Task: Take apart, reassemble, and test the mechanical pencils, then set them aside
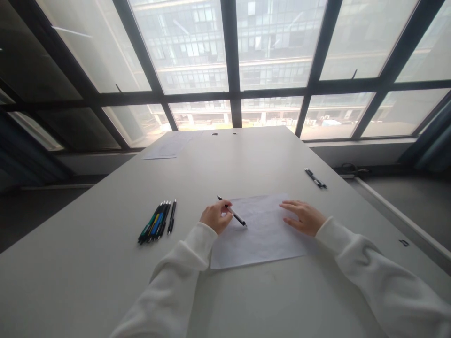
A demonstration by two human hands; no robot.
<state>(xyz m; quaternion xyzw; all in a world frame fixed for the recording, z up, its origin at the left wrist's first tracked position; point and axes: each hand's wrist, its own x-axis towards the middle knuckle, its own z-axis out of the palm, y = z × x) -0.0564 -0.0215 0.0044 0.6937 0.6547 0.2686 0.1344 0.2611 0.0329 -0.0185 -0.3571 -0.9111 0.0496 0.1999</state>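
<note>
My left hand (215, 216) is closed around a black and white pen (237, 216), its tip pointing down and to the right over the paper. The white sheet of paper (260, 244) lies flat on the table in front of me. On the sheet's right side rests my right hand (303, 217), fingers stretched out and holding nothing. Left of my left hand, several pens (155, 223) lie bunched together, with green, yellow and blue among the black. A single black pen (172, 217) lies just beside that bunch.
Dark-and-white pens (315, 178) lie near the table's right edge. More paper (165, 146) is at the far left of the white table (98, 263). A small dark object (403, 242) sits at the right. Large windows (197, 47) stand beyond the table.
</note>
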